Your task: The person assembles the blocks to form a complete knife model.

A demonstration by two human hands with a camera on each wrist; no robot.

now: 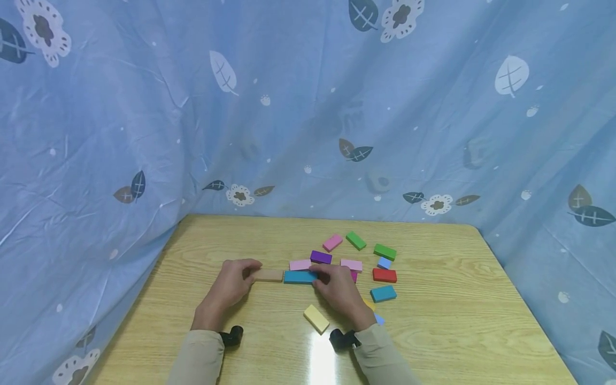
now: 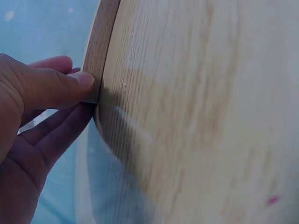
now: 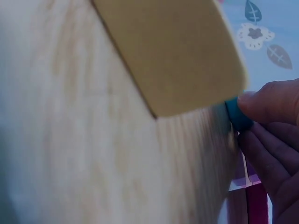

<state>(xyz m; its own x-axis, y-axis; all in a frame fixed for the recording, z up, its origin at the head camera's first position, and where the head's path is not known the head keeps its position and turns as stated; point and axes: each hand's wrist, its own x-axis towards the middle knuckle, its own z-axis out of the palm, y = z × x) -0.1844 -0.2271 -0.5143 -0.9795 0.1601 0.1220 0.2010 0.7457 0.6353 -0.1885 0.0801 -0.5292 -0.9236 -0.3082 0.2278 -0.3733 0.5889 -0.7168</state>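
Between thumb and fingers my left hand (image 1: 232, 284) pinches the left end of a long plain wooden block (image 1: 268, 275) lying on the table. In the left wrist view the thumb presses on that wooden block (image 2: 102, 39). Almost end to end with it, on its right, lies a long blue block (image 1: 299, 277). My right hand (image 1: 339, 289) pinches the blue block's right end, and the right wrist view shows a bit of the blue block (image 3: 237, 115) under the thumb. A pale yellow block (image 1: 316, 319) lies apart, nearer me, between the forearms.
Behind the right hand lie a purple block (image 1: 321, 257), pink blocks (image 1: 300, 264) and a magenta one partly hidden. Farther right are a red block (image 1: 384, 275), another blue block (image 1: 383, 293) and green blocks (image 1: 385, 252). A patterned blue curtain (image 1: 298, 107) hangs behind the table (image 1: 457, 310).
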